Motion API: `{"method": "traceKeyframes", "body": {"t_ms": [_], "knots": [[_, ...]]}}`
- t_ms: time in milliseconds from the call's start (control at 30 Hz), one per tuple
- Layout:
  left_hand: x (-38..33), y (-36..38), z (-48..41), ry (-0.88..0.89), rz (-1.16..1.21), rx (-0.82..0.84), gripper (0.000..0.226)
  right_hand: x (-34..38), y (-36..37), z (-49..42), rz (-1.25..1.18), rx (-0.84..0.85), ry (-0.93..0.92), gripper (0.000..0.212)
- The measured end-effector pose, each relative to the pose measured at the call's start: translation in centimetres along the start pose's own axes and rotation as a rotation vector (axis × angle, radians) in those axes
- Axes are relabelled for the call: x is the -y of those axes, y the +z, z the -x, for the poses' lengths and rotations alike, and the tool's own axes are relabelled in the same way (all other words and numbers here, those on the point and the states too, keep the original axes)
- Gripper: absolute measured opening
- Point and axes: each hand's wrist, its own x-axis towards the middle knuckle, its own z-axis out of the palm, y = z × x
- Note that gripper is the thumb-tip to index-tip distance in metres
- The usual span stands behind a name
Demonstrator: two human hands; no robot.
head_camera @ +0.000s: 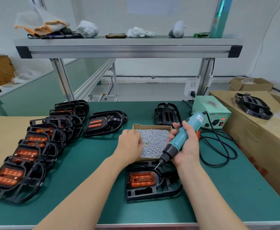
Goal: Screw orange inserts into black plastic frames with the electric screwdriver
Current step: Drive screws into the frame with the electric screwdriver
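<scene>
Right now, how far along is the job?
Looks done: the row of frames with orange inserts on the left. In hand: the right hand holds the electric screwdriver over the front frame; the left hand is in the screw box. Left: that frame, and the bare frame behind it.

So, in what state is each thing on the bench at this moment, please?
Left hand, in the screw box, fingers curled down; a pinch cannot be seen.
Right hand, holds the electric screwdriver, bit tilted down at the near frame.
Screw box, open, full of screws.
Near frame, lying flat, orange insert seated in it.
Far frame, lying behind the box, no insert.
Power unit, red lamp lit.
</scene>
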Motion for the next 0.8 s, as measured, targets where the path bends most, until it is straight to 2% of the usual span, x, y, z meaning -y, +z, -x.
{"method": "traceKeyframes", "body": {"t_ms": [100, 200, 300, 367, 433, 567, 667, 800], "knots": [[-0.5, -0.7, 1.5, -0.081, 0.360, -0.162, 0.012, 0.1, -0.1, 0.3, 0.013, -0.006, 0.014, 0.035], [-1.2, -1.4, 3.8, -0.232, 0.843, -0.096, 0.018, 0.3, 0.0, 0.7, 0.028, -0.013, 0.012, 0.027], [-1.7, -1.4, 6.1, -0.375, 1.292, 0.024, 0.025, 0.4, 0.5, 1.2, 0.030, -0.016, -0.009, 0.028], [-1.6, -1.5, 7.3, -0.451, 1.397, 0.075, 0.029, 0.4, 0.9, 1.5, 0.019, -0.020, -0.034, 0.039], [-1.3, -1.8, 8.2, -0.495, 1.468, 0.093, 0.022, 0.3, 1.3, 1.8, 0.003, -0.035, -0.072, 0.043], [-1.6, -2.4, 9.4, -0.554, 1.541, 0.099, 0.005, 0.2, 2.0, 2.5, -0.031, -0.065, -0.136, 0.023], [-2.0, -2.6, 10.0, -0.610, 1.679, 0.120, 0.009, 0.4, 2.6, 2.9, -0.048, -0.079, -0.183, 0.019], [-2.4, -2.7, 10.4, -0.710, 1.934, 0.150, 0.015, 0.7, 3.4, 3.4, -0.036, -0.112, -0.248, 0.035]]}}
